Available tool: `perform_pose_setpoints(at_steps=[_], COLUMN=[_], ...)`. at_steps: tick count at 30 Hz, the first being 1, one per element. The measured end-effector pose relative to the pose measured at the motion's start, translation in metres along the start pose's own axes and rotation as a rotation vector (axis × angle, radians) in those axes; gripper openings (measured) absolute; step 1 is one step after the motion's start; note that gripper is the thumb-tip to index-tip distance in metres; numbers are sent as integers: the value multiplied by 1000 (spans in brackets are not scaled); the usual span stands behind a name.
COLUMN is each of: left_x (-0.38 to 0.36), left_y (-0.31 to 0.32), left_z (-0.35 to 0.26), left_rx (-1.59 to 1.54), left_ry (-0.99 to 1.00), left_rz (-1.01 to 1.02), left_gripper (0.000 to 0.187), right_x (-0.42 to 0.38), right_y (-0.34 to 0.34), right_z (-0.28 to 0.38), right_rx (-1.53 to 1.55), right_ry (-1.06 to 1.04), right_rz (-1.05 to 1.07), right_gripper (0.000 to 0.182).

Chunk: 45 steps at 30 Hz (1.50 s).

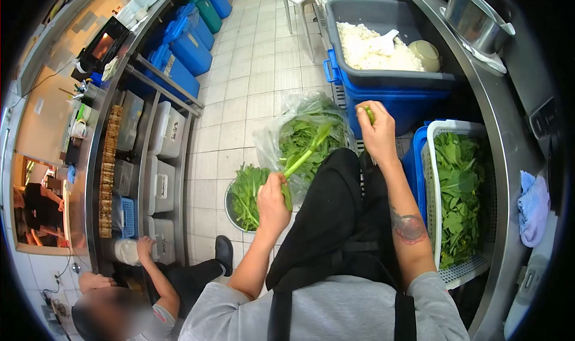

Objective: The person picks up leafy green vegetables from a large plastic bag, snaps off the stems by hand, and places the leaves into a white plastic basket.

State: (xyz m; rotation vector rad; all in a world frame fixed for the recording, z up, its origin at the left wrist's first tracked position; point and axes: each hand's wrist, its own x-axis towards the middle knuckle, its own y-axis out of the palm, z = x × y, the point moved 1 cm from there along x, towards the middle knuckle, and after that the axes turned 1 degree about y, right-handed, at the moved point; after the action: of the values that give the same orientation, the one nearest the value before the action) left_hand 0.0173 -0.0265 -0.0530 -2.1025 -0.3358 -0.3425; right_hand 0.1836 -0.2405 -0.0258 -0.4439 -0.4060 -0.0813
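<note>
Green stalk (306, 152) gripped at its lower end in the left hand (272, 202), fingers closed tight around it, top slanting up and across the clear plastic bag of greens (311, 116) just past the knees. Right hand (378, 134) raised higher and further out, thumb and fingertips pinched shut on a small green piece (368, 113), well apart from the stalk itself. By the look of it, mid-trim: one stem in hand, one bit held away from it. Next move, at a guess, calling for somewhere to put that piece down and for a steady hold at the stem's base.

Close by at lower left, a co-worker (153, 299) crouched on the tiled floor, one hand (144, 245) reaching to the bottom of a steel shelf rack (144, 161) stacked with lidded containers. Below the left hand, a metal bowl (230, 215) on the floor heaped with more stems. To the right, a white basket (432, 161) full of loose leaves, set in a blue crate, with a pale cloth (532, 209) on the steel counter beside it. Further off, a grey tub (383, 77) of white rice with a scoop and a bowl, then blue bins (191, 41) along the left wall and a white stool (298, 0) at the far end of the aisle.
</note>
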Motion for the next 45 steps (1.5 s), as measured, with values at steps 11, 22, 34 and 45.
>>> perform_pose_setpoints(at_steps=[11,22,34,45], left_x=[21,44,9,-105], left_y=[-35,-32,-28,99], left_z=[15,41,152,369], left_rx=[-439,-1333,-668,350], left_ry=[-219,-303,-464,-794], left_rz=[465,810,236,553], left_gripper=[9,25,12,62], right_x=[-5,-27,-11,-137], right_y=[10,6,-97,-248], right_z=[39,54,30,-24], right_rx=[-122,607,-34,-416], right_ry=[-392,-9,118,794], right_rz=[1092,1432,487,-8], right_gripper=[22,20,23,22])
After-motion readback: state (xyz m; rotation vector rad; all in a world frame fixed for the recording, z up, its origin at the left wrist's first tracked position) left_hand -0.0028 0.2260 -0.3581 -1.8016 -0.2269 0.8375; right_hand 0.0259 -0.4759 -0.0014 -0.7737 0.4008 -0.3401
